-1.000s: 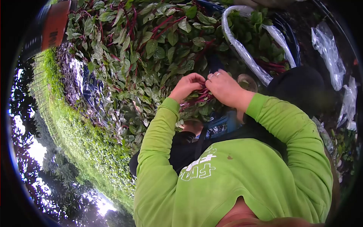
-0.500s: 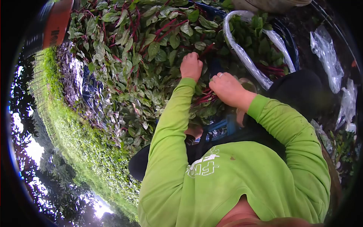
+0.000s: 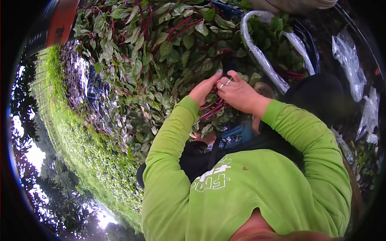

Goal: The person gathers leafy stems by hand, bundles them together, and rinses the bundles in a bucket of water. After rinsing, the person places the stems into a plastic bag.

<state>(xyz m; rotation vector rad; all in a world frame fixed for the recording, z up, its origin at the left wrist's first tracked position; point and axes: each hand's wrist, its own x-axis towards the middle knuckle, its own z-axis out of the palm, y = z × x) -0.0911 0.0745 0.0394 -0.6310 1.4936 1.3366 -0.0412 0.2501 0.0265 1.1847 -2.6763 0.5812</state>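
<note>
My right hand (image 3: 240, 93), with rings on its fingers, is closed around a bunch of red-stemmed leafy greens (image 3: 215, 109). The stems show below its fingers, with leaves toward my lap. Close beside it, my left hand (image 3: 205, 89) has its fingertips almost against the right fingers. Its fingers look pressed together, and what they hold, if anything, is hidden. Beyond both hands spreads a large heap of the same red-stemmed greens (image 3: 161, 52).
A blue container lined with clear plastic (image 3: 255, 52) holds more greens at upper right. Crumpled clear bags (image 3: 349, 66) lie farther right. A blue crate (image 3: 235, 135) stands between my legs. An orange-and-black object (image 3: 62, 24) is at upper left, greenery beyond.
My left hand has come back from the heap toward me, up to my right hand. My right hand stays nearly in place with the bunch, its index finger now more raised.
</note>
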